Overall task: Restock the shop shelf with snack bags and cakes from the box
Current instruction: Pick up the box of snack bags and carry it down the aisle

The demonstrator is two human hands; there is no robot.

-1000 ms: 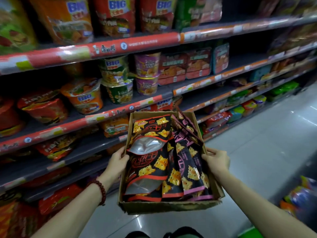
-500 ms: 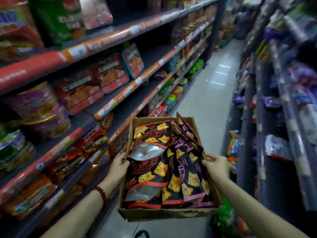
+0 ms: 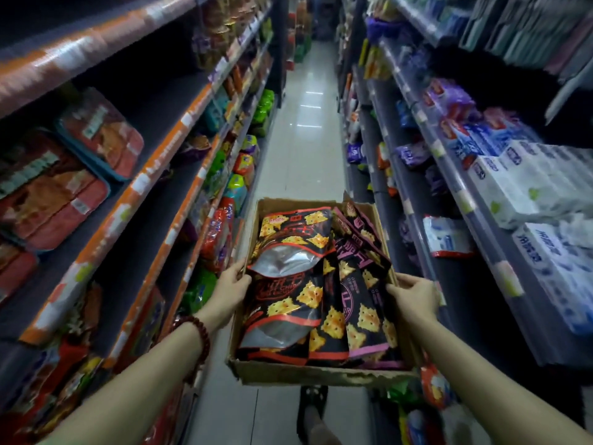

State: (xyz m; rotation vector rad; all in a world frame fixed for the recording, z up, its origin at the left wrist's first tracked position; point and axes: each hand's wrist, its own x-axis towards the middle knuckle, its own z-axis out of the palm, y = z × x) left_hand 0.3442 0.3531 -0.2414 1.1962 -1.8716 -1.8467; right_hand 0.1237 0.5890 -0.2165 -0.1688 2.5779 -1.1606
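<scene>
We carry the cardboard box (image 3: 316,374) down the aisle, held out in front of us between the shelves; our left hand (image 3: 231,289) curls over its left wall, our right hand (image 3: 414,293) grips the right wall with fingers hooked inside; the snack bags (image 3: 298,284) lie stacked in it, black with yellow crackers. To do this well, we judge, keep the box level, both grips firm, and stop square beside the left shelf (image 3: 154,175) before freeing one hand.
</scene>
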